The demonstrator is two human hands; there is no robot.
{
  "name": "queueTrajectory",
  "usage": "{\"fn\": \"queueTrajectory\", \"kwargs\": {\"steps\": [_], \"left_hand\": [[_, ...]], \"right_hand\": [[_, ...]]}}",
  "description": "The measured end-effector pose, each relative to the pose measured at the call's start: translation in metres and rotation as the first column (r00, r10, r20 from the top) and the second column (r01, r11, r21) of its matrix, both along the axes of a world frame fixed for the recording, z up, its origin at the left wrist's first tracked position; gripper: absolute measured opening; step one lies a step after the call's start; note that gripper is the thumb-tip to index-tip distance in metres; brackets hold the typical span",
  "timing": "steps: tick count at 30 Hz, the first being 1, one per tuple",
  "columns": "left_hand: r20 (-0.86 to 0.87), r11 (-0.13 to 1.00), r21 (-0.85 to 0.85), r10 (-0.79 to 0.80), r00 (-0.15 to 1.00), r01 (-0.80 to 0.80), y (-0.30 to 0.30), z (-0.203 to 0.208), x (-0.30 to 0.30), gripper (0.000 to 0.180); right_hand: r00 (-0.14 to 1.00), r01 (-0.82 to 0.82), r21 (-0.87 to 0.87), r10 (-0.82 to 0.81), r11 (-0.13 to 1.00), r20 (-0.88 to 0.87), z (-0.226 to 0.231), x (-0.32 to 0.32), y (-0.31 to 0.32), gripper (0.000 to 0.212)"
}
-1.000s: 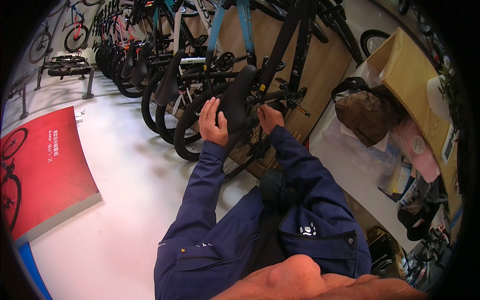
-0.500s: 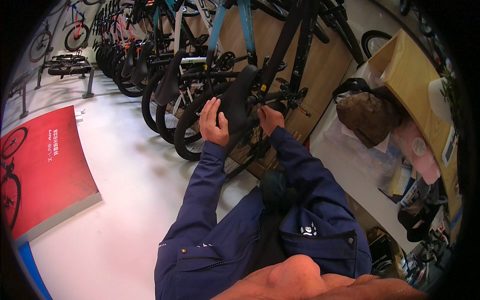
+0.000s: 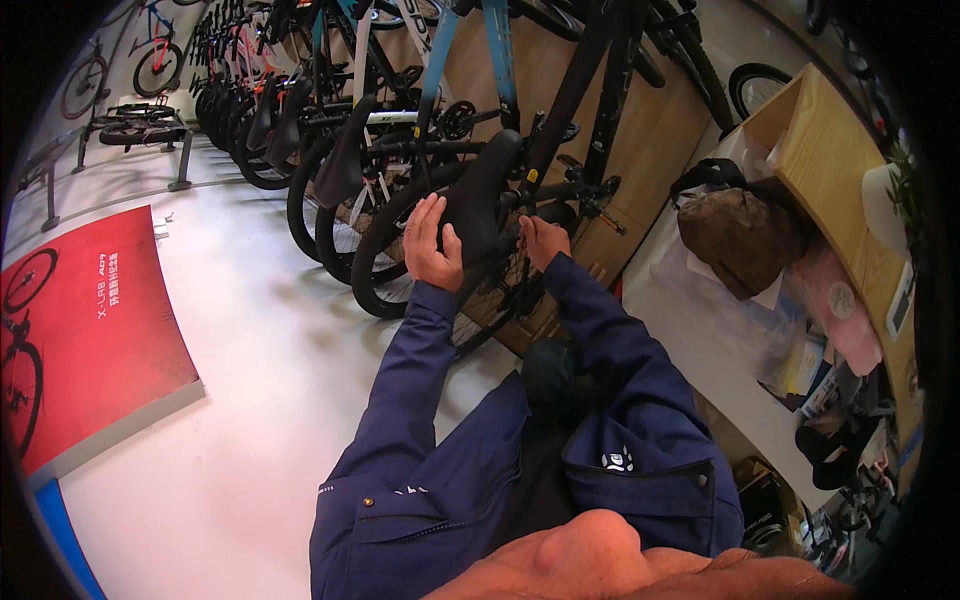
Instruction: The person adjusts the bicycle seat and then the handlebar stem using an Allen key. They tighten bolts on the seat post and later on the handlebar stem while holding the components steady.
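Note:
A black bicycle saddle [image 3: 481, 205] sits between my two hands, its narrow nose pointing away from me. My left hand [image 3: 432, 245] lies along the saddle's left side, fingers stretched out and thumb apart. On the other side, my right hand [image 3: 545, 241] is closed, with thumb and forefinger pinched close to the saddle's right edge. What those fingertips hold, if anything, is too small to make out. Beyond the saddle rises the bike's dark frame [image 3: 562, 105]. Its rear wheel [image 3: 378, 285] shows below and left of my left hand.
Several parked bikes with black saddles [image 3: 345, 160] line up toward the far left. A red display platform [image 3: 110, 330] stands on the pale floor at left. To my right, a white counter [image 3: 730, 405] bears a brown bag [image 3: 740, 235], plastic wrapping and a wooden box [image 3: 825, 135].
My right fingertips have shifted slightly and show a little more beside the saddle. My left hand keeps its place at the saddle's left side.

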State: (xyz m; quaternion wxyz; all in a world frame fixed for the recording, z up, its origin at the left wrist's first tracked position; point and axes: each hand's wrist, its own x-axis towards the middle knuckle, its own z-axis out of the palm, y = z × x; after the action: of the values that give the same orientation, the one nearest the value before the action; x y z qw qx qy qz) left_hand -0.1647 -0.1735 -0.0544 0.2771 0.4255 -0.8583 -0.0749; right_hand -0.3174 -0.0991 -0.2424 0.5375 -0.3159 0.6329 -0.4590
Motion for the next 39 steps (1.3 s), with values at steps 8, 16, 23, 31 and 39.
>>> {"fn": "queueTrajectory", "kwargs": {"steps": [8, 16, 23, 31, 39], "left_hand": [[0.0, 1.0, 0.007, 0.006, 1.0, -0.006, 0.001, 0.0, -0.001, 0.041], [-0.013, 1.0, 0.012, 0.005, 1.0, -0.004, 0.001, 0.002, -0.003, 0.04], [-0.017, 1.0, 0.018, -0.001, 1.0, 0.001, 0.001, 0.002, -0.002, 0.041], [-0.008, 1.0, 0.021, 0.0, 1.0, 0.001, -0.001, 0.0, 0.0, 0.041], [-0.014, 1.0, 0.021, 0.004, 1.0, -0.004, 0.0, 0.0, 0.0, 0.041]], "right_hand": [[-0.012, 0.185, 0.177, -0.178, 0.967, 0.984, -0.009, 0.024, -0.016, 0.043], [0.687, 0.164, 0.271, -0.307, 0.948, 0.659, 0.014, 0.014, -0.01, 0.04], [0.98, 0.097, -0.103, -0.113, 0.99, -0.164, 0.016, 0.001, 0.008, 0.029], [0.975, 0.078, -0.148, -0.107, 0.986, -0.193, 0.005, 0.0, -0.001, 0.024], [0.976, 0.05, -0.195, -0.089, 0.98, -0.2, -0.001, 0.0, 0.0, 0.024]]}}
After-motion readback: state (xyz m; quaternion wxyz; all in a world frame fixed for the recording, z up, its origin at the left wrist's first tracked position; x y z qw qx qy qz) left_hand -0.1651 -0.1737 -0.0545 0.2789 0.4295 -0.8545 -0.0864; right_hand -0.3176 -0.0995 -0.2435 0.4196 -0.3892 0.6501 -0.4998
